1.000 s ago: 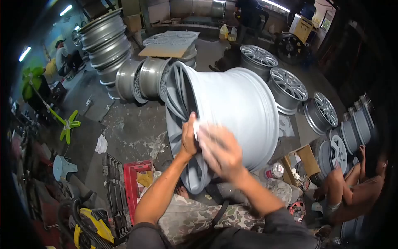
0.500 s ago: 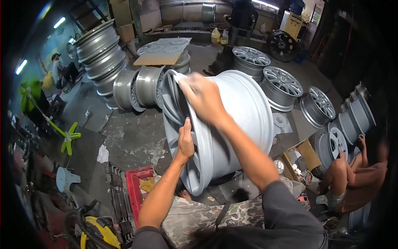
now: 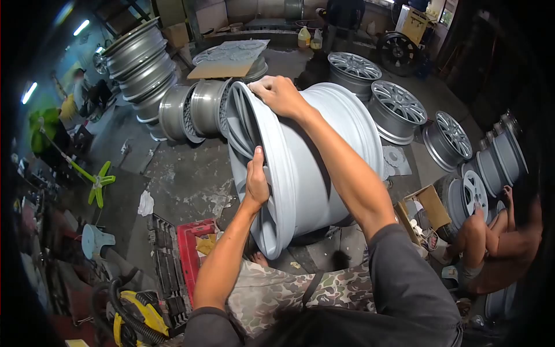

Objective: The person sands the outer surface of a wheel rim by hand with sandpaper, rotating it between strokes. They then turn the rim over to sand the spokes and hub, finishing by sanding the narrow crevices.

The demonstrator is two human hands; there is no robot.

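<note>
Edge-work on this wheel [image 3: 306,179], I judge: my left hand [image 3: 257,184] grips it; my right hand [image 3: 280,96] curls atop, grasp unclear; next move needs steady bracing.

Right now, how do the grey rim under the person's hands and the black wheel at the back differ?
The grey rim is pale; the black wheel is dark. The grey rim's face points picture-left; the black wheel's faces roughly toward the camera. The left hand and right hand touch the grey rim; neither touches the black wheel. Both are round.
</note>
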